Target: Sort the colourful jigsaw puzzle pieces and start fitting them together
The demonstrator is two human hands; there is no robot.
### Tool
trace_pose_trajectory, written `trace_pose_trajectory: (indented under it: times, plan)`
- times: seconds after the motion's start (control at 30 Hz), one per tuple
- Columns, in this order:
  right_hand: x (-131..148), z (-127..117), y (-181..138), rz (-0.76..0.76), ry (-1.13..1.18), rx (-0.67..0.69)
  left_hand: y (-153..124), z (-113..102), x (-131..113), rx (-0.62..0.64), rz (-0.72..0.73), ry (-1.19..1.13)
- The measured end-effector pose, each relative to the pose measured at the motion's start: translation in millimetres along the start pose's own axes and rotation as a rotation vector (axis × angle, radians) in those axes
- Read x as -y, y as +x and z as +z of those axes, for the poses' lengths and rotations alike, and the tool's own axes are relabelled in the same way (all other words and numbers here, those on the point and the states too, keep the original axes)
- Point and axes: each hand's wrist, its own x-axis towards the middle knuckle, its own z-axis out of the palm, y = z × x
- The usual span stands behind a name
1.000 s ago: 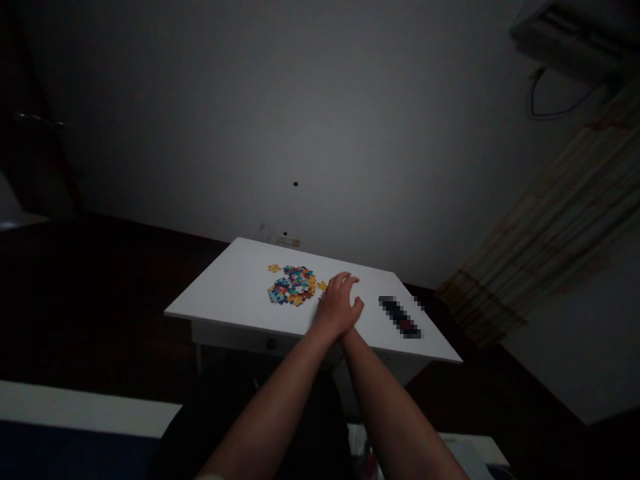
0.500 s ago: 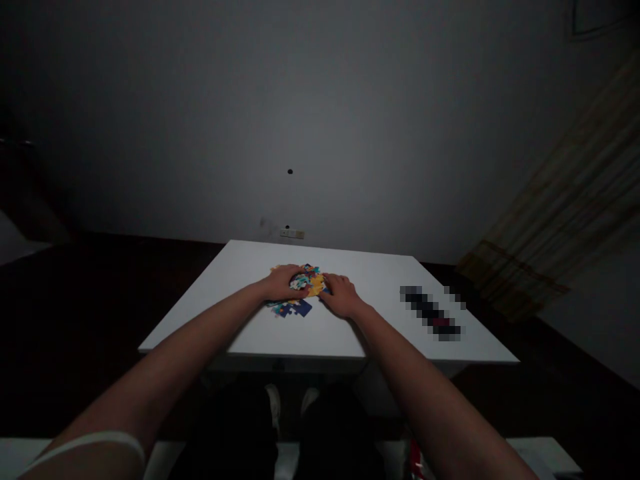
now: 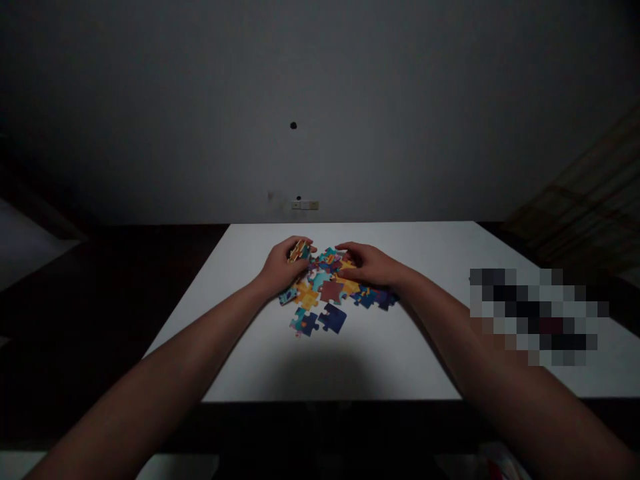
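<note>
A loose heap of colourful jigsaw puzzle pieces (image 3: pixel 331 291) lies on the white table (image 3: pixel 280 367), spread between and in front of both hands. On the heap's left side my left hand (image 3: pixel 285 265) is curled round several stacked puzzle pieces (image 3: pixel 299 251), their edges showing between thumb and fingers. My right hand (image 3: pixel 367 265) rests over the right side, fingers bent and thumb apart, touching pieces beneath it. Under its palm some pieces are partly hidden. Nearest me lie a dark blue piece (image 3: pixel 333 319) and a small teal-and-blue cluster (image 3: pixel 303 323).
On the table's right side is a dark, pixelated object (image 3: pixel 530 313). Behind the table rises a grey wall (image 3: pixel 390 133) with a socket strip (image 3: pixel 305 205). A patterned curtain (image 3: pixel 590 193) hangs at the right.
The pile has spread out as my hands moved apart. My left hand has taken hold of several pieces. The view has moved closer to the table.
</note>
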Motion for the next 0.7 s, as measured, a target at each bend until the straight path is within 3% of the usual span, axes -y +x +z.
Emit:
trace_pose_trajectory:
  times: [0.27,0.37,0.57,0.7]
  plan:
    - [6.4,-10.8,-8.8,0.111,0.348,-0.03,-1.1,-6.5,-2.1,-0.126,0.014,-0.204]
    - [4.7,-13.4,-8.2,0.122,0.33,-0.11,-3.8,-5.0,-4.1,-0.138,0.03,-0.223]
    - [2.4,-20.1,-1.0,-0.012,0.2,-0.228,-7.5,2.3,-9.5,-0.156,0.049,0.067]
    - [3.0,-25.1,0.7,-0.084,0.152,-0.304,-7.4,3.1,-8.7,-0.12,0.072,0.114]
